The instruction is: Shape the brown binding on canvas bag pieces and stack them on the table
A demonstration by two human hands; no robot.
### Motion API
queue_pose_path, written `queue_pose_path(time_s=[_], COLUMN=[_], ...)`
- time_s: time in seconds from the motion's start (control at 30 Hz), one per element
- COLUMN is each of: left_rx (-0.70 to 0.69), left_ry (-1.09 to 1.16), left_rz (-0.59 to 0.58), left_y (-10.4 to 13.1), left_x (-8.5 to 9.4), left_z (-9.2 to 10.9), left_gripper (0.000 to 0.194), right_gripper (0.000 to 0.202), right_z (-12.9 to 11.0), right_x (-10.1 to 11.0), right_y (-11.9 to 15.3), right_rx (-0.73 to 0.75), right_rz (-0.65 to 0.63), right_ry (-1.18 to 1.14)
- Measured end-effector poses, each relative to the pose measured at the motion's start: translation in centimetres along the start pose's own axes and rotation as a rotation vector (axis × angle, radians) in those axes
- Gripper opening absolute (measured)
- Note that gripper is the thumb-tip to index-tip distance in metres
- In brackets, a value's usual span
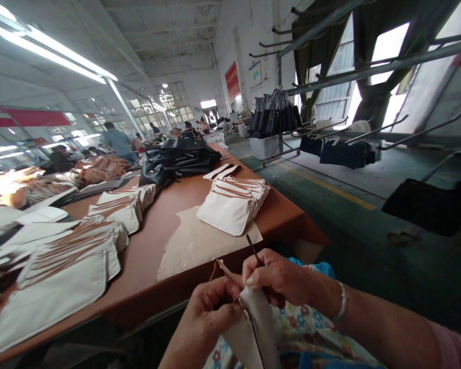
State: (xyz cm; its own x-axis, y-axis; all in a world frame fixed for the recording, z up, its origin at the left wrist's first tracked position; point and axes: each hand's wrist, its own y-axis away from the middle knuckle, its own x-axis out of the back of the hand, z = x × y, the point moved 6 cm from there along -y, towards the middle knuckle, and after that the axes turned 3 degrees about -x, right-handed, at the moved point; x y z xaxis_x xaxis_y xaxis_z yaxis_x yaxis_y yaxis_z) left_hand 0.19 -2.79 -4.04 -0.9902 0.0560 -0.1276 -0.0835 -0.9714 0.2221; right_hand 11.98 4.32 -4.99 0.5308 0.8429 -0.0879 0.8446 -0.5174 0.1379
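Head view: two bare hands at work beside a brown desk [157, 230], in a long hall with tube lights overhead.
Cream piece [264, 320]: below the desk's near edge, over the lap, held between both hands; a dark line runs down its length.
Left hand [211, 310]: fingers curled, thumb and forefinger pinching the cream piece along its side.
Right hand [278, 277]: thumb and forefinger pressed together on the upper end of the cream piece.
Dark tool [251, 244]: slim, sticking up from the right hand's grip; its lower end is hidden.
Brown strip [230, 272]: just beyond the fingers, partly covered by them.
Wrist and lap: a pale bangle [342, 302] on the right wrist, a flowered cloth [305, 320] beneath the hands.
Brown paper [192, 251]: flat on the desk, near the hands, partly under a stack of cream pouches [228, 207] with brown edges.
Desk's left side: more overlapping cream pouches [72, 261] in rows.
Desk's far end: a heap of black bags [188, 156].
Right of the desk: a metal rack [326, 84] hung with dark bags [274, 115], a white bin [264, 147] below them.
Background: several people, small and blurred.
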Motion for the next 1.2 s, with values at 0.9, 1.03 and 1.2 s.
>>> queue_pose_path(time_s=[0.9, 1.03, 1.2], left_rx=[0.021, 0.074, 0.045], left_ry=[-0.42, -0.492, -0.589], left_rz=[-0.039, -0.073, -0.028], left_y=[-2.0, -1.7, -1.4], left_x=[0.1, 0.0, 0.1], left_z=[1.6, 1.9, 1.9], left_gripper=[0.019, 0.015, 0.007], right_gripper=[0.036, 0.018, 0.006], right_z=[-2.8, -2.8, -2.9], right_x=[1.8, 0.9, 0.5], right_y=[-0.7, -0.8, -0.1], right_rx=[0.122, 0.165, 0.275], right_rz=[-0.073, -0.034, 0.12], right_ry=[0.382, 0.337, 0.408])
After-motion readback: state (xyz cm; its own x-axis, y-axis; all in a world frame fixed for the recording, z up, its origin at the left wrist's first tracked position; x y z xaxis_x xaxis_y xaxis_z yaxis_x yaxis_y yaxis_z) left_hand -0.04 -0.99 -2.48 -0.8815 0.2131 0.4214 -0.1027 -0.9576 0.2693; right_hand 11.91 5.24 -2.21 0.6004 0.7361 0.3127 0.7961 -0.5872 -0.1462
